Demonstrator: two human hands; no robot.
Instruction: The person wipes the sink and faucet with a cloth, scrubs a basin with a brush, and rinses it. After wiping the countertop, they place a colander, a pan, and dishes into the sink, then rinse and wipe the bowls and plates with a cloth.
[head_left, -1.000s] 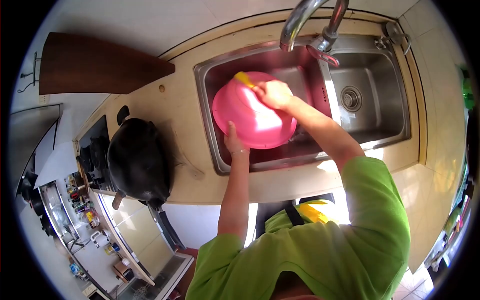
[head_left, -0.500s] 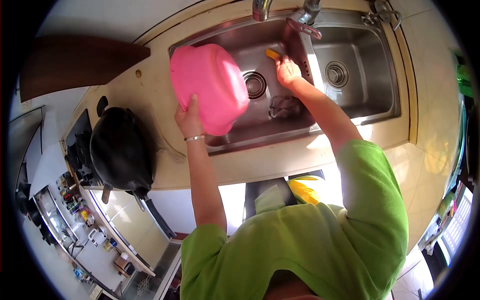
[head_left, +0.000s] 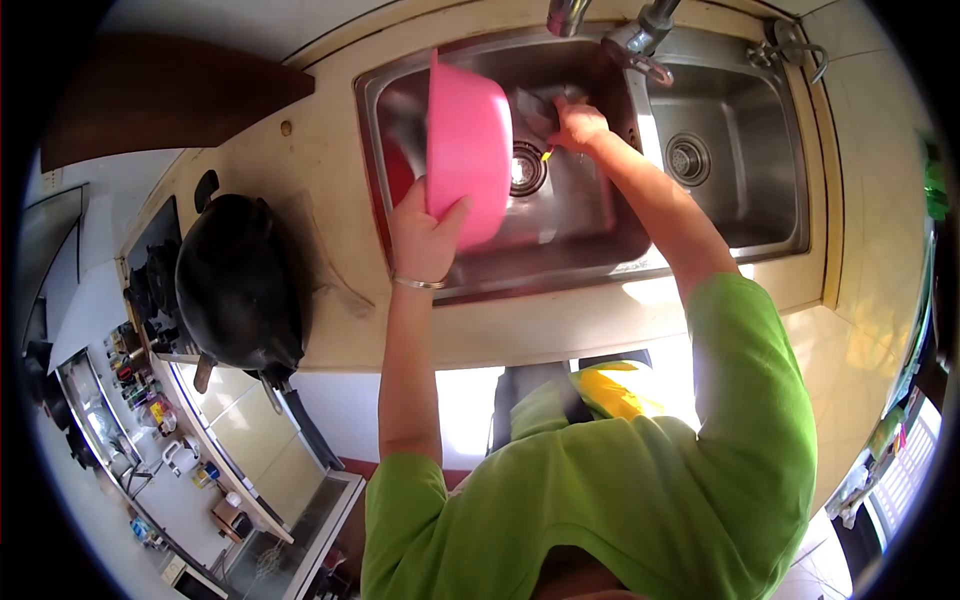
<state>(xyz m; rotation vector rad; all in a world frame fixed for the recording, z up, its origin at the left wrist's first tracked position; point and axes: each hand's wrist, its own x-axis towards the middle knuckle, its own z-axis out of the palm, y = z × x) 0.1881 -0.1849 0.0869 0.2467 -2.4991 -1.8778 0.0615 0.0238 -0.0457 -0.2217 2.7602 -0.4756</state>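
Observation:
My left hand [head_left: 424,235] grips the near side of a pink plastic basin [head_left: 470,150], thumb on the outer wall. Tipped on its side, the basin hangs over the left bowl of the steel sink [head_left: 590,245], its opening facing left. My right hand [head_left: 580,127] is closed and reaches down into the same bowl, just beyond and right of the round drain [head_left: 526,168]. A small yellow piece [head_left: 547,156] shows by its fingers; most of it is hidden. A blurred greyish patch [head_left: 535,113] lies left of the fingertips.
The faucet [head_left: 640,40] stands at the sink's back edge, above the divider. To the right is the second sink bowl [head_left: 735,160] with its own drain. A black wok [head_left: 240,285] rests upside down on the counter [head_left: 335,330] at the left.
My left hand has turned the basin more onto its side and moved it slightly right. My right hand has changed its hold, with the yellow piece now showing nearer the drain.

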